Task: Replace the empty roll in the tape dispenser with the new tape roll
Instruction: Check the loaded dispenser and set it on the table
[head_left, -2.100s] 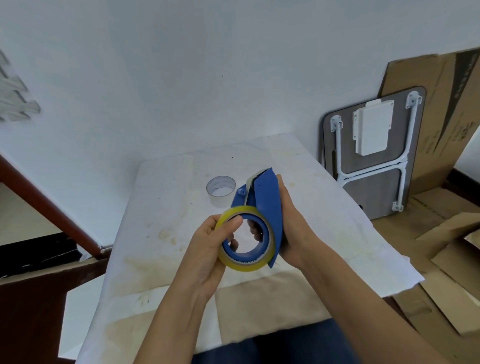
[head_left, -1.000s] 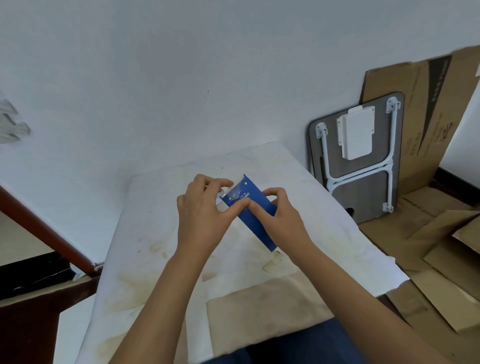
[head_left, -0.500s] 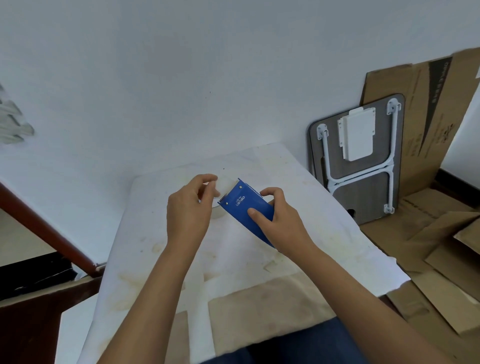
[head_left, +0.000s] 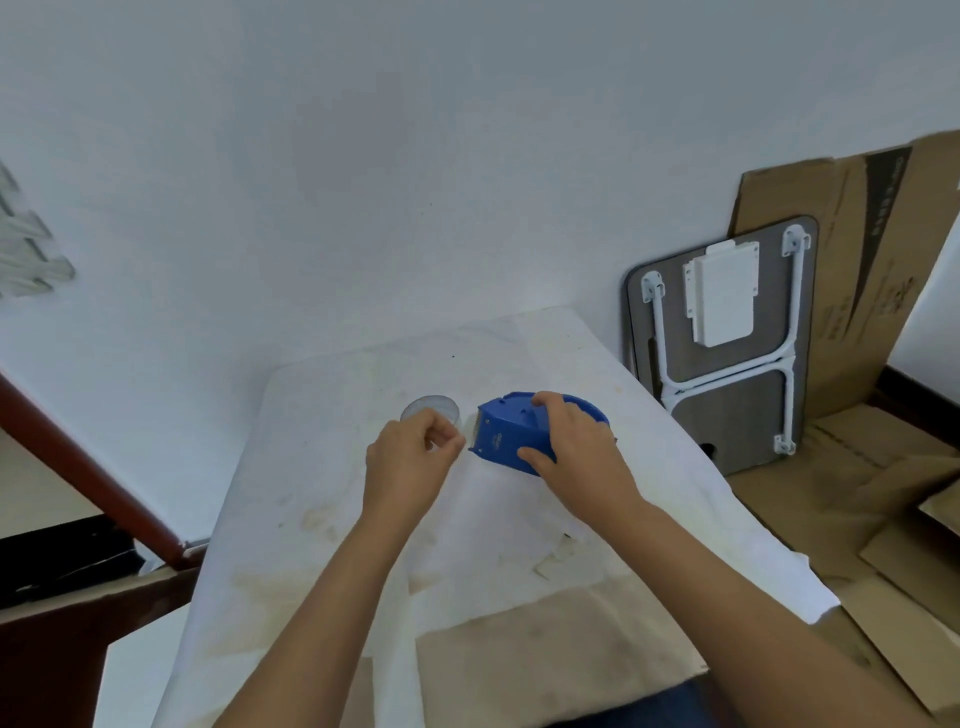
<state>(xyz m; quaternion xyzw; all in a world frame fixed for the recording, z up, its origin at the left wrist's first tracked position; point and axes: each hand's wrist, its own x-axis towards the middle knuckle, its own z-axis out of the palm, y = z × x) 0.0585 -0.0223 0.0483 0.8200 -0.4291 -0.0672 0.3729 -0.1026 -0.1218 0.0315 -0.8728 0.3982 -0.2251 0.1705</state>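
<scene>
The blue tape dispenser (head_left: 511, 426) lies on the white-covered table (head_left: 363, 519), its toothed cutter end pointing left. My right hand (head_left: 576, 457) grips it from above and from the near side. The new yellow tape roll is hidden inside the blue shell. My left hand (head_left: 410, 462) is just left of the cutter, thumb and forefinger pinched together; whether a clear tape end sits between them I cannot tell. The empty clear roll core (head_left: 431, 410) stands on the table right behind my left hand, partly covered by its fingers.
A folded grey table with white legs (head_left: 722, 343) leans on the wall at the right, with flattened cardboard (head_left: 857, 467) behind and on the floor. A dark wooden rail (head_left: 88, 467) runs along the left. Small paper scraps (head_left: 550, 558) lie near the table's front.
My right hand has lowered the dispenser from a tilted hold onto the table, turned flat. My left hand moved from the cutter end slightly left, fingers still pinched. Earlier the yellow roll went onto the dispenser.
</scene>
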